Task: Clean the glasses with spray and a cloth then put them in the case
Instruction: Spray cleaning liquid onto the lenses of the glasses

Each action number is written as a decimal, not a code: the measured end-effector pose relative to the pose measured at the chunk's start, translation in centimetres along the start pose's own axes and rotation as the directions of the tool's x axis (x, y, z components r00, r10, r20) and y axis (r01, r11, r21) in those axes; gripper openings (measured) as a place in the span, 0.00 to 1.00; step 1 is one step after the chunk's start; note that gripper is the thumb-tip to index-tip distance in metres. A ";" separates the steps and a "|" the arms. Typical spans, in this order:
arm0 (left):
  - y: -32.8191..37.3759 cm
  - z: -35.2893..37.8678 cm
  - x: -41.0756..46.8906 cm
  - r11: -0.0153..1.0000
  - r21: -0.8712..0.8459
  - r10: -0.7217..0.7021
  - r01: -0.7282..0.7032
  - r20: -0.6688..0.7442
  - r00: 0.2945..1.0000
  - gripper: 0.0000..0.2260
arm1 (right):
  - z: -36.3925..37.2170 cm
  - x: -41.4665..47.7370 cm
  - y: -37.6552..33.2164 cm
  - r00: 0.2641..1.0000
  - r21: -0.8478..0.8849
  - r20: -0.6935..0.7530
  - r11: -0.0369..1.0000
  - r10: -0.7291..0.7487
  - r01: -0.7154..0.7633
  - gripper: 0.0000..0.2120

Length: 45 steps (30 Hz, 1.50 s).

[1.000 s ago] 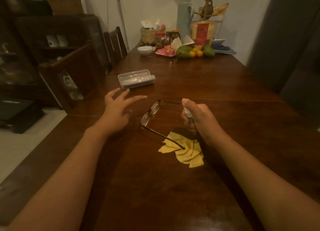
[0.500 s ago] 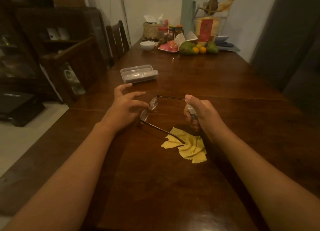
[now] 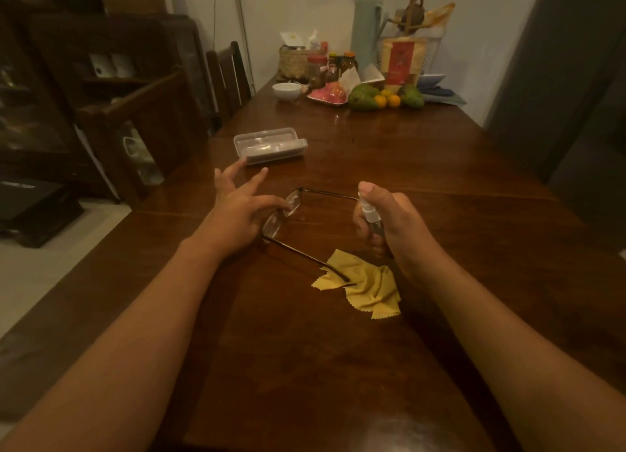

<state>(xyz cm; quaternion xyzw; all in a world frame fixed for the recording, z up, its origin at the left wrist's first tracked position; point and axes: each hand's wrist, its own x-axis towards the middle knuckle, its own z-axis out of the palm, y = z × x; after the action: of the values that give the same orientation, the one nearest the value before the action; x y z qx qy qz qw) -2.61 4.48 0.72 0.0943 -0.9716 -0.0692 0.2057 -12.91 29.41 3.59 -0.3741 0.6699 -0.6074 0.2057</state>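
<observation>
The glasses (image 3: 291, 203), thin dark frame with arms unfolded, sit on the wooden table (image 3: 440, 167) with the lenses facing left. My left hand (image 3: 237, 211) pinches the frame at the bridge with thumb and forefinger; the other fingers are spread. My right hand (image 3: 389, 224) grips a small clear spray bottle (image 3: 369, 214), forefinger on its top, nozzle toward the lenses. A yellow cloth (image 3: 369, 285) lies crumpled under the near arm's tip. The clear case (image 3: 271, 146) lies beyond my left hand.
At the table's far end stand a white bowl (image 3: 286, 90), a pink plate (image 3: 328, 96), fruit (image 3: 382, 97), jars and a basket. A dark chair (image 3: 227, 75) and a cabinet stand along the left edge.
My left hand moved right from beside the glasses and took hold of the frame at the bridge. My right hand stayed with the spray bottle.
</observation>
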 end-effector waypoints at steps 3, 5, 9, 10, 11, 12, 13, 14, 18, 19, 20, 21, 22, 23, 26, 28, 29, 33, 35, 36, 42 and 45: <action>-0.1 0.1 -0.1 1.000 0.024 0.008 -0.008 -0.013 1.000 0.16 | 0.0 0.0 0.0 1.000 -0.002 0.001 1.000 0.004 -0.004 0.26; -0.1 0.0 -0.1 1.000 0.017 0.000 0.001 -0.053 0.999 0.12 | 0.0 -0.1 0.0 1.000 0.001 0.008 1.000 0.003 -0.003 0.26; -0.5 -0.4 -0.4 1.000 -0.010 -0.022 0.022 -0.093 0.995 0.07 | -0.1 -0.2 0.1 1.000 0.001 0.031 1.000 -0.002 0.002 0.27; -0.7 -0.6 -0.6 1.000 -0.016 -0.008 0.007 -0.093 0.996 0.06 | -0.1 -0.2 0.1 0.999 0.002 0.033 1.000 -0.003 0.002 0.27; -0.9 -0.7 -0.7 1.000 -0.024 0.005 -0.007 -0.095 0.996 0.06 | -0.2 -0.2 0.1 0.999 0.005 0.034 1.000 -0.005 0.005 0.27; -1.0 -0.8 -0.9 0.999 -0.035 0.010 -0.013 -0.099 0.995 0.06 | -0.2 -0.2 0.1 0.999 0.009 0.035 1.000 -0.007 0.007 0.26; -1.1 -0.9 -0.9 0.999 -0.049 0.008 -0.013 -0.106 0.994 0.06 | -0.3 -0.2 0.1 0.999 0.014 0.033 1.000 -0.007 0.007 0.26; -1.2 -0.9 -0.9 0.998 -0.065 0.004 -0.011 -0.113 0.994 0.06 | -0.3 -0.2 0.1 1.000 0.020 0.029 1.000 -0.005 0.004 0.26; -1.2 -0.9 -1.0 0.983 -0.182 -0.018 -0.008 -0.138 0.990 0.09 | -0.4 -0.1 0.0 1.000 0.027 0.015 1.000 -0.006 0.005 0.25; -1.2 -0.9 -1.1 0.976 -0.219 -0.032 -0.001 -0.149 0.988 0.09 | -0.4 -0.1 0.0 1.000 0.025 0.013 1.000 -0.012 0.011 0.26; -1.1 -1.0 -1.2 0.968 -0.252 -0.054 0.011 -0.162 0.985 0.09 | -0.3 -0.1 0.0 1.000 0.022 0.010 1.000 -0.016 0.016 0.26; -1.0 -1.1 -1.2 0.960 -0.278 -0.079 0.028 -0.175 0.981 0.09 | -0.3 -0.1 0.0 1.000 0.019 0.008 1.000 -0.019 0.019 0.26; -0.9 -1.2 -1.3 0.956 -0.291 -0.102 0.044 -0.185 0.977 0.08 | -0.2 0.0 0.1 1.000 0.014 0.007 1.000 -0.020 0.019 0.26; -0.6 -1.3 -1.4 0.955 -0.292 -0.115 0.055 -0.192 0.975 0.08 | -0.2 0.1 0.1 1.000 0.005 0.006 1.000 -0.015 0.015 0.26; 0.7 -1.7 -1.4 0.961 -0.268 -0.131 0.067 -0.229 0.965 0.06 | 0.1 0.3 0.8 1.000 -0.028 -0.002 0.999 0.031 -0.031 0.27; 1.7 -1.9 -1.4 0.965 -0.247 -0.151 0.088 -0.248 0.957 0.06 | 0.5 0.4 1.3 0.997 -0.057 -0.014 0.996 0.072 -0.073 0.27; 2.1 -1.9 -1.4 0.966 -0.240 -0.160 0.098 -0.255 0.954 0.08 | 0.7 0.5 1.5 0.995 -0.075 -0.026 0.993 0.093 -0.094 0.27; 3.8 -1.7 -1.2 0.972 -0.191 -0.189 0.137 -0.291 0.938 0.10 | 1.6 0.6 1.7 0.991 -0.104 -0.063 0.987 0.116 -0.123 0.27; 4.6 -1.5 -1.0 0.962 -0.206 -0.234 0.178 -0.286 0.929 0.10 | 2.0 0.7 1.6 0.989 -0.109 -0.095 0.986 0.116 -0.126 0.28; 5.0 -1.4 -0.9 0.951 -0.245 -0.252 0.187 -0.270 0.929 0.09 | 2.1 0.9 1.5 0.986 -0.107 -0.115 0.986 0.118 -0.130 0.28; 6.6 -0.9 -0.5 0.879 -0.435 -0.272 0.197 -0.116 0.955 0.14 | 2.1 1.3 1.8 0.975 -0.095 -0.195 0.987 0.110 -0.130 0.30; 7.1 -0.7 -0.5 0.824 -0.539 -0.279 0.171 -0.124 0.952 0.13 | 2.0 1.7 1.9 0.968 -0.153 -0.241 0.982 0.074 -0.113 0.29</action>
<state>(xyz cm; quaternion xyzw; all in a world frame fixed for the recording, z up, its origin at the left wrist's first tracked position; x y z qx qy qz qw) -2.95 11.48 2.35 0.1556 -0.8727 -0.3446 0.3090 -13.01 26.72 1.66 -0.2835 0.7545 -0.5791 0.1221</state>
